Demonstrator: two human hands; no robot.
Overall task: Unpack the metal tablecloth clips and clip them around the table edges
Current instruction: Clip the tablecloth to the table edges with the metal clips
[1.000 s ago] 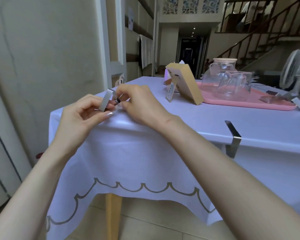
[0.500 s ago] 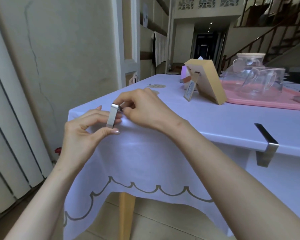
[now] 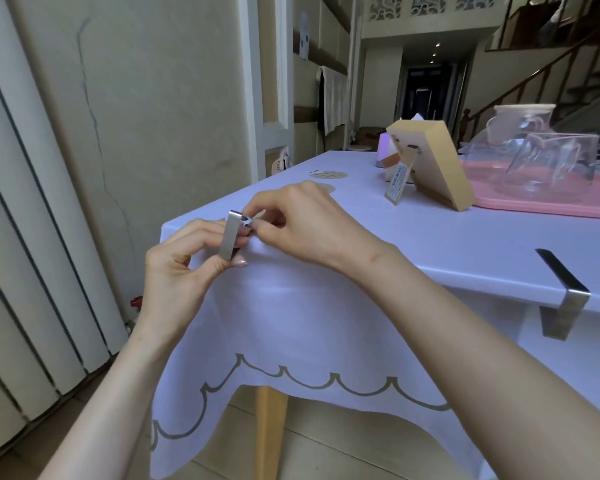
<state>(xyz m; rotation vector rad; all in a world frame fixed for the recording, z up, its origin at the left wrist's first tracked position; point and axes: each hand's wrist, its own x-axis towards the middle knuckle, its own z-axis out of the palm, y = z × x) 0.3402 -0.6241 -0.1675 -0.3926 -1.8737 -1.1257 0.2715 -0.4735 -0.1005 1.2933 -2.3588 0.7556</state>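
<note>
Left hand (image 3: 184, 268) pinches the clip (image 3: 230, 235) upright between thumb and fingers, right at the near table edge (image 3: 430, 271) by the left corner. That steadies it for fitting over the cloth (image 3: 291, 323). Right hand (image 3: 302, 223) has its fingers curled, pinching the clip's top end. Probably peeling wrap or prying it open, can't tell which. Second clip (image 3: 565, 296) is already seated over the edge further right, so this corner looks next. Vs 1 s ago: same two-handed grip, clip now lower and closer to the edge. Seated clip unchanged.
</note>
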